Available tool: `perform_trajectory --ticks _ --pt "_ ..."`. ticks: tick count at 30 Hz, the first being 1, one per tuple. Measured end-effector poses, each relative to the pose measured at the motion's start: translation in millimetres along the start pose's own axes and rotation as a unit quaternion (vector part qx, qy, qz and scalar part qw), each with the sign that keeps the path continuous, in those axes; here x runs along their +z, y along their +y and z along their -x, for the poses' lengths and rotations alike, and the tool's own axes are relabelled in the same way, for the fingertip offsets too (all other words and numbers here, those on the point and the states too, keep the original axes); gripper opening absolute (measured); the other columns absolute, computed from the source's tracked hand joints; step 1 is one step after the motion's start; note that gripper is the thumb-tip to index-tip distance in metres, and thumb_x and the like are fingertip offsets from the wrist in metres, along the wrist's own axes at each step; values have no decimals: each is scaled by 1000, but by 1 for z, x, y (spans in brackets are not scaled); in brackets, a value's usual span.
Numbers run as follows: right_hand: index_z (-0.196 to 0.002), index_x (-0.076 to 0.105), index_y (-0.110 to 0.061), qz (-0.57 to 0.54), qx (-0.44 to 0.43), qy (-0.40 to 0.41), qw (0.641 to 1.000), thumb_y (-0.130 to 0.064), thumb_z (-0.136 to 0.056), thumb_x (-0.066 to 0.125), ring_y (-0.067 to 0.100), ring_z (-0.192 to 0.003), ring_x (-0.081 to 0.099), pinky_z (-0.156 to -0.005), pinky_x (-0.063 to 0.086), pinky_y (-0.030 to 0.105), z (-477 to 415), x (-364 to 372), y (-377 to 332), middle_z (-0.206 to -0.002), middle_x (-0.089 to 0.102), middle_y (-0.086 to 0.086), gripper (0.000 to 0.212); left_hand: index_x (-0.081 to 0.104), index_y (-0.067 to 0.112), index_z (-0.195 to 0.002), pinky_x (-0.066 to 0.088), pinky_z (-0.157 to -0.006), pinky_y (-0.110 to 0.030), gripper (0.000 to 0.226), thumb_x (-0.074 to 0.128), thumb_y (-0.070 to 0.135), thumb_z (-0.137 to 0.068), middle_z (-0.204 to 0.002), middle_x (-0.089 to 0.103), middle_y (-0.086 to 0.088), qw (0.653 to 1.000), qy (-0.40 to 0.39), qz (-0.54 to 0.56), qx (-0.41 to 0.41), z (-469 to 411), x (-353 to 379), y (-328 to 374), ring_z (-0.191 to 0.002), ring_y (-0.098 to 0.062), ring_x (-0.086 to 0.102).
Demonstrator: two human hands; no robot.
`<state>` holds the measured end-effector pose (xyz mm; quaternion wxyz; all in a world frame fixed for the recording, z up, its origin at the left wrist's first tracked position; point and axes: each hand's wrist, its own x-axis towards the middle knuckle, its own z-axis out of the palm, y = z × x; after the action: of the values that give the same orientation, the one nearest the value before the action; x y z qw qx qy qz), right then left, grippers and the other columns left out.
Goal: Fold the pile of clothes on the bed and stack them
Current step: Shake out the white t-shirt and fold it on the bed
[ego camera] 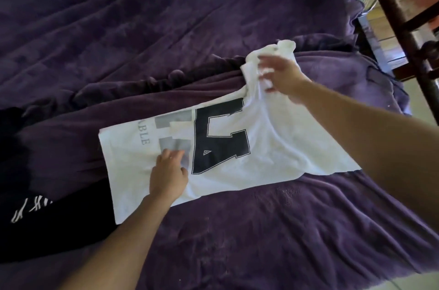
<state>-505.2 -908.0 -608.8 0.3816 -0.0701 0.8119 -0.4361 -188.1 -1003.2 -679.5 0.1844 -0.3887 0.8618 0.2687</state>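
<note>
Far to the left of my fingers (pixel 171 156), a black garment (pixel 47 223) with white lettering lay on the bed (pixel 166 28), which was covered in rumpled purple plush. My left hand (pixel 169 176) rested on the white T-shirt (pixel 268 147), its fingers nearly straight and pressing the cloth flat beside the big dark printed letter. The shirt was spread across the bed between my two hands, and its left corner reached the black garment. My right hand (pixel 282 75) had its fingers curled into the shirt's far right end, holding a bunched wad of white cloth lifted off the bed; the motion blurred them a little. Beyond those fingers, further right, stood a dark wooden frame (pixel 399 16).
</note>
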Motion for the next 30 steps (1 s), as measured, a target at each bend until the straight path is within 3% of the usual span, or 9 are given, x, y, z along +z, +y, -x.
perform_trajectory --ticks 5,8,11,14,16,19,24,28,30 --pt "-134 55 -26 194 -123 81 970 -6 -87 57 13 -112 58 -94 48 25 -46 -40 -27 -129 58 -6 50 42 20 -141 46 -87 -45 54 53 15 -89 -136 40 -12 999 34 -34 -21 -11 -10 18 -117 -34 44" --pt "-147 33 -30 410 -124 83 900 -28 -75 76 25 -136 37 -106 37 42 -61 -66 -17 -151 36 0 84 52 18 -135 45 -91 -44 49 55 12 -87 -141 40 -13 991 85 -61 83 -24 -9 58 -119 -33 46" --pt "-152 17 -28 406 -86 17 910 -44 -64 85 27 -139 33 -108 36 47 -80 -56 -16 -155 28 3 113 56 17 -131 44 -91 -44 50 56 6 -82 -140 43 -15 972 99 -72 200 -41 2 104 -118 -34 48" --pt "-138 46 -16 355 -58 -13 933 -30 -65 87 24 -117 56 -93 49 33 -94 -40 -17 -132 55 6 86 49 22 -136 40 -94 -45 57 55 7 -81 -146 37 -13 965 107 -95 220 -62 10 137 -124 -31 42" --pt "-97 67 -11 342 -51 -25 938 -21 -66 85 21 -85 61 -68 49 26 -95 -44 -21 -91 63 2 38 38 27 -143 39 -93 -46 59 51 14 -86 -148 32 -7 974 93 -102 178 -79 9 146 -125 -29 37" --pt "-67 60 -7 346 -145 -50 926 -20 -67 84 20 -64 54 -57 43 26 -71 -69 -26 -64 51 2 28 45 27 -139 42 -91 -44 49 48 17 -91 -140 39 -2 988 47 -53 140 -96 0 151 -123 -27 40" --pt "-92 73 -13 452 -489 -21 746 -5 -66 73 32 -79 60 -69 46 37 26 -76 28 -86 63 10 28 68 12 -114 44 -93 -32 30 51 7 -90 -121 53 -8 986 14 156 57 -107 -21 163 -110 -26 56" --pt "-116 60 -24 680 -283 -205 644 -19 -87 54 24 -112 49 -100 35 38 60 -77 93 -118 54 -1 30 68 10 -106 47 -81 -35 25 52 3 -88 -112 57 -6 988 86 120 37 -93 -26 160 -100 -26 58" --pt "-97 68 -22 625 -304 -183 695 -25 -86 59 23 -98 57 -87 43 37 68 -85 107 -101 62 -2 14 68 8 -98 48 -74 -37 23 53 -2 -82 -106 58 -7 980 160 66 98 -83 -27 164 -97 -28 57"
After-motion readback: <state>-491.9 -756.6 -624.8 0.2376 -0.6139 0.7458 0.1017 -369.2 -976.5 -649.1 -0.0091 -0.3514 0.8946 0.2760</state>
